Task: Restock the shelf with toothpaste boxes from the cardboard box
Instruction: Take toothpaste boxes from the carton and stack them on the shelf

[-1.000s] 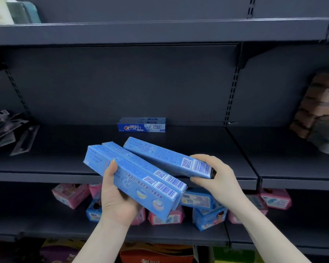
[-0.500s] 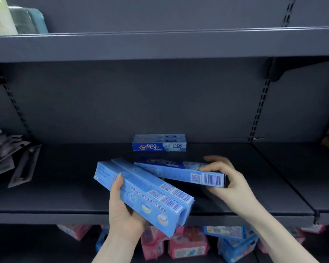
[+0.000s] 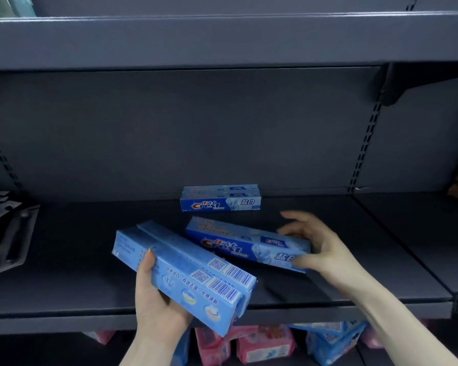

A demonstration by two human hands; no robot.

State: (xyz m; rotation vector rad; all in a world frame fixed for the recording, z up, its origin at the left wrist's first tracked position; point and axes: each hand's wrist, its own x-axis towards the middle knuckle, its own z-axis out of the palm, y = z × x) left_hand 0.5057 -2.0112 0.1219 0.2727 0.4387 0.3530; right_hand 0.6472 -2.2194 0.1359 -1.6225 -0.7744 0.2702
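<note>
My left hand (image 3: 156, 310) grips two blue toothpaste boxes (image 3: 185, 273) stacked side by side, held over the front of the dark shelf (image 3: 64, 260). My right hand (image 3: 320, 247) holds the right end of a third blue toothpaste box (image 3: 246, 245), which lies angled on or just above the shelf board; thumb below, fingers spread above it. Two more toothpaste boxes (image 3: 220, 198) are stacked against the back wall of the shelf. The cardboard box is out of view.
Dark flat packets (image 3: 8, 233) lie at the shelf's left end. Pink and blue packs (image 3: 265, 344) fill the shelf below. An upper shelf (image 3: 222, 40) overhangs. A slotted upright (image 3: 365, 143) divides the bay at right.
The right hand has carried its toothpaste box forward and down onto the shelf, turning its front face up, and its fingers have spread. The left hand still holds its two boxes.
</note>
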